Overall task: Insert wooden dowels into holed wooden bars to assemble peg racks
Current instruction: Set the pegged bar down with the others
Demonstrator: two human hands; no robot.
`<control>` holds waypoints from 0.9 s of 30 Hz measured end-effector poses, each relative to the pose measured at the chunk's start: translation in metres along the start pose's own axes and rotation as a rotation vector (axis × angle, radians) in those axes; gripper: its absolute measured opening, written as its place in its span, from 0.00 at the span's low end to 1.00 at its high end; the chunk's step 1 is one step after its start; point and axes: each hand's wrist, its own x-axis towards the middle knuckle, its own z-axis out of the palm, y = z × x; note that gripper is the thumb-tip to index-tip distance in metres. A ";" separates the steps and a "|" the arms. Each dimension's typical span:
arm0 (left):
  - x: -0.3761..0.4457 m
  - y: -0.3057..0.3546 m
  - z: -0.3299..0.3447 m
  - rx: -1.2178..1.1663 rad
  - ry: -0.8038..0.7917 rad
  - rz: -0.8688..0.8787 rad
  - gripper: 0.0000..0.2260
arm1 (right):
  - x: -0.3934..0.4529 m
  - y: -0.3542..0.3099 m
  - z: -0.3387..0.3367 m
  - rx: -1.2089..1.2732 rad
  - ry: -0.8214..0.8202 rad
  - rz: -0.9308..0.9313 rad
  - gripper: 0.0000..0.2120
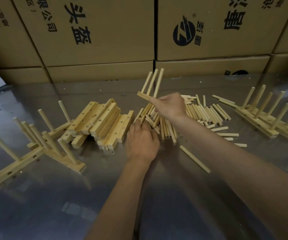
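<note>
Above the dowel pile (188, 116) at table (53, 213) centre: right hand (170, 105) grips a bar (144, 96), three dowels upright in it. Left hand (142, 141) at 7 o'clock of it, fingers on loose dowels; grasp unclear. Bare bars (103, 123) at 9 o'clock.

On the worktop (56, 205), racks (36, 153) lie far left and more racks (267, 125) far right. Bars (101, 123) are heaped left of centre, with dowels (205, 113) just right of them. Boxes (105, 32) stand stacked behind everything.
</note>
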 end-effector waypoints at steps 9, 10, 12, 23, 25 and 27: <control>0.001 0.001 -0.004 -0.071 -0.031 0.013 0.19 | 0.051 -0.005 0.080 -0.462 -0.091 -0.055 0.15; 0.001 0.000 -0.004 -0.089 -0.024 0.007 0.18 | 0.053 -0.004 0.083 -0.490 -0.092 -0.055 0.15; 0.003 0.000 -0.004 -0.101 -0.015 -0.004 0.18 | 0.058 -0.002 0.086 -0.518 -0.094 -0.046 0.17; 0.007 -0.001 0.000 -0.184 0.034 -0.049 0.15 | 0.052 -0.005 0.066 -0.362 -0.147 -0.061 0.07; 0.007 -0.001 0.000 -0.224 0.055 -0.053 0.14 | 0.045 -0.005 0.058 -0.329 -0.148 -0.094 0.08; 0.007 -0.001 0.000 -0.262 0.075 -0.054 0.12 | 0.040 -0.004 0.051 -0.303 -0.165 -0.112 0.09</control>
